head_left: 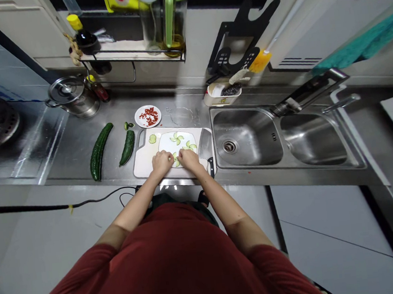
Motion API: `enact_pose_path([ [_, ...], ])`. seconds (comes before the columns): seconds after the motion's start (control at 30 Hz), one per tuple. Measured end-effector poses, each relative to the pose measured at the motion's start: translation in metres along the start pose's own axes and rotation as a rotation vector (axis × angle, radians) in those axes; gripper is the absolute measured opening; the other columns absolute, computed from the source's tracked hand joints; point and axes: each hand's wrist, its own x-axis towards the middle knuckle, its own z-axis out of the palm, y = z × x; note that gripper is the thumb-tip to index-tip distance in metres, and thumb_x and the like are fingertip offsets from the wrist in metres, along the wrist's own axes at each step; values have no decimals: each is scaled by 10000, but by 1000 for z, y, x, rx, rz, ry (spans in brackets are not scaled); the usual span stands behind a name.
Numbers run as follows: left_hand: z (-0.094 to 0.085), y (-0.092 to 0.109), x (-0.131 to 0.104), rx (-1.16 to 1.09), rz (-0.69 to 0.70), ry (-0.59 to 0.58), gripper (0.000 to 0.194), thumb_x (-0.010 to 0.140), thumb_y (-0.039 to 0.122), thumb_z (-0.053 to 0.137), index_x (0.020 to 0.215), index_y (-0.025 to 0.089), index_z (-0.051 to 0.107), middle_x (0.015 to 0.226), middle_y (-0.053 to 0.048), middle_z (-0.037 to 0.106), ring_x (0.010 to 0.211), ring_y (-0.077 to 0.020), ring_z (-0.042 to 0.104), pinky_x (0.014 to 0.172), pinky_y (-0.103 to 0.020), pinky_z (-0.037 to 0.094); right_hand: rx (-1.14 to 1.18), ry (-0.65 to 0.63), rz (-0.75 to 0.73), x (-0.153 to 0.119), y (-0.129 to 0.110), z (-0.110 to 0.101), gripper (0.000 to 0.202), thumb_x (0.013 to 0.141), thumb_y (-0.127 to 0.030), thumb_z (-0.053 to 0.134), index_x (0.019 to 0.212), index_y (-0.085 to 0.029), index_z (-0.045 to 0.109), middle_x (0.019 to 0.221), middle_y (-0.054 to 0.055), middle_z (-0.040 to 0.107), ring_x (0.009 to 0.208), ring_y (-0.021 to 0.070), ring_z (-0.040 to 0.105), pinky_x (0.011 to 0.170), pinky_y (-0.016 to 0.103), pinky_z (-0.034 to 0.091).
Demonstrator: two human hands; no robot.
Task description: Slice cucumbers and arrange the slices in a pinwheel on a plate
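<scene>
Arranging cucumber slices (177,140), apparently, on the white plate (165,143) | left hand (162,162) and right hand (189,159) curled at its near edge | cannot tell whether either pinches a slice | placement seems to call for light fingertips

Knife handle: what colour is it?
The knife handle is black, with small light spots, seen in the head view.

a lidded steel pot (81,103) stands beside a red bottle (98,89) with a yellow cap
</scene>
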Motion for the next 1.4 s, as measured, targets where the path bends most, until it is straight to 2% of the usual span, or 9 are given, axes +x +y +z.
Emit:
enact_pose_path([
  [0.23, -1, -2, 2, -42, 12, 21, 197, 821, 339, 552, 930, 248, 689, 979, -60, 655, 972, -237, 539, 847, -350, 382, 7, 21, 4, -3, 2, -5, 206, 884, -340, 552, 1018, -194, 608, 1011, 105, 671, 936, 232, 615, 731, 287, 419],
  [0.47, 0, -1, 7, -49, -10, 29, 202, 810, 412, 587, 853, 233, 672, 961, -62, 650, 971, -247, 536, 867, -379, 345, -38, 54, 26, -3, 7, -5, 199, 891, -322, 537, 1026, -191, 603, 1018, 112, 675, 933, 235, 619, 728, 295, 423],
  [1.0, 1, 3, 12, -11, -71, -1, 191, 792, 435, 614, 808, 247, 641, 953, -44, 651, 975, -254, 543, 876, -403, 326, -73, 42, -20, -8, 10, -4, 209, 911, -338, 538, 1053, -191, 582, 1023, 87, 664, 926, 205, 607, 749, 284, 418],
  [1.4, 3, -1, 12, -8, -58, 14, 173, 777, 418, 626, 809, 249, 643, 936, -38, 653, 941, -242, 547, 856, -391, 328, -51, 43, -47, -15, 11, 9, 194, 911, -366, 541, 999, -200, 588, 1009, 77, 660, 903, 198, 600, 730, 274, 400],
])
